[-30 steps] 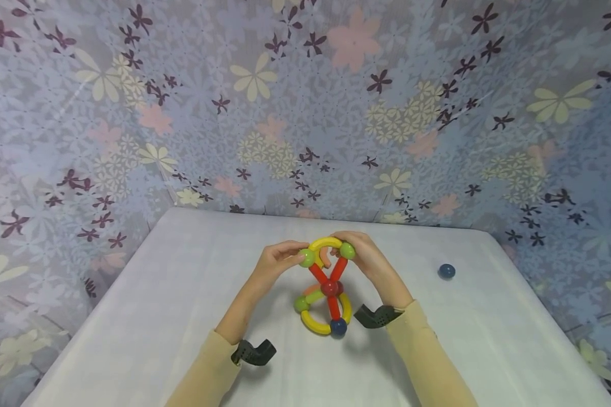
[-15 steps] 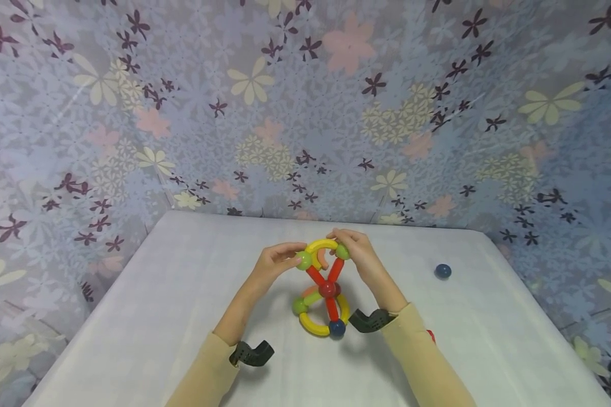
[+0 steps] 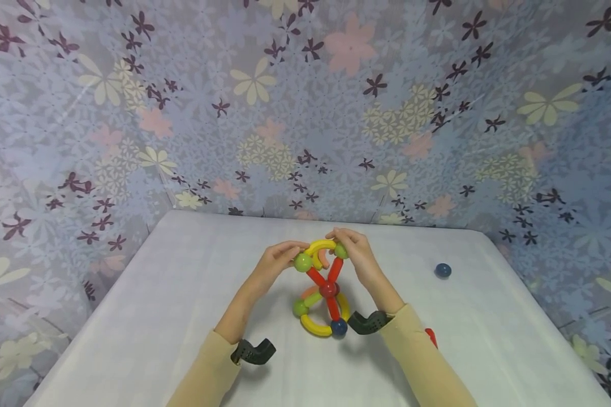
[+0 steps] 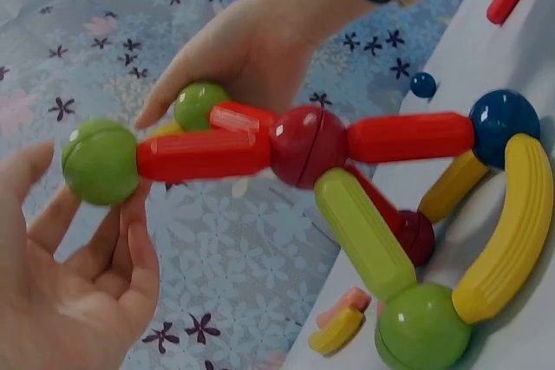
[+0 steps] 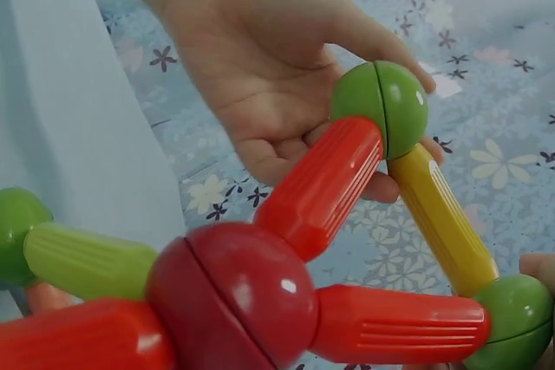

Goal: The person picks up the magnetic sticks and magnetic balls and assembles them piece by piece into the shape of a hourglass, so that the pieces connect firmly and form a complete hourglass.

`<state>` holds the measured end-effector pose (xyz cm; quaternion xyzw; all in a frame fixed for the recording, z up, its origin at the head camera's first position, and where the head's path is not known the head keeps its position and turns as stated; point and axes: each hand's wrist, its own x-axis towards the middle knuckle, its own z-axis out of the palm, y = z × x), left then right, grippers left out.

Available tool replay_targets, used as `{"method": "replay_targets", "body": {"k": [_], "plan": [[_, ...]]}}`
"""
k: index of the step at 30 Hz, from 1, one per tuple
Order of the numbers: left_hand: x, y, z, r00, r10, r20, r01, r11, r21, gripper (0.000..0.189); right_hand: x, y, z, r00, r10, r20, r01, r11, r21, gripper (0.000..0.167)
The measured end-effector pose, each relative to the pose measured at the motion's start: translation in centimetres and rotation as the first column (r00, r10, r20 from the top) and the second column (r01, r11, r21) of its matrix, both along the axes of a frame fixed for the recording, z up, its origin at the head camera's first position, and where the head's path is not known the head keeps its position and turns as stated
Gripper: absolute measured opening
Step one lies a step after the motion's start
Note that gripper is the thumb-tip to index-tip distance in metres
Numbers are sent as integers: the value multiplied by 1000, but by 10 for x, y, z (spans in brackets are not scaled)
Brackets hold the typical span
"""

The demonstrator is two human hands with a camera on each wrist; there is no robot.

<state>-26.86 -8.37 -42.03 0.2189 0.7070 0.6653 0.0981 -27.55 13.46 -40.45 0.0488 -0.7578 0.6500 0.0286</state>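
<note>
A ball-and-stick building toy (image 3: 328, 290) stands upright on the white table. Two red sticks fork up from its red ball (image 5: 234, 296) to two green balls, joined by a curved yellow stick (image 5: 442, 218). Below is a ring with yellow curved sticks, a light green stick (image 4: 364, 231), a green ball (image 4: 423, 327) and a blue ball (image 4: 505, 129). My left hand (image 3: 270, 268) holds the upper left green ball (image 4: 101, 162), fingers bent behind it and thumb at its side. With thumb and fingers around it, my right hand (image 3: 358, 254) grips the upper right green ball (image 5: 380, 108).
A loose blue ball (image 3: 443, 271) lies on the right of the table. Partly behind the right sleeve is a red stick (image 3: 431, 337). Loose curved yellow (image 4: 336, 332) and orange pieces lie beyond the toy. Flowered cloth (image 3: 305, 113) hangs behind the table (image 3: 183, 271).
My left thumb has slipped from the front of its green ball to the side. The right sleeve has shifted slightly left, uncovering the red stick. The toy stays nearly in place.
</note>
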Motion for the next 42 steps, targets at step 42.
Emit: {"method": "replay_targets", "body": {"k": [42], "plan": [[4, -17, 9, 984, -174, -35, 167, 975, -143, 48, 143, 159, -88, 945, -323, 44, 239, 778, 581, 43]]}}
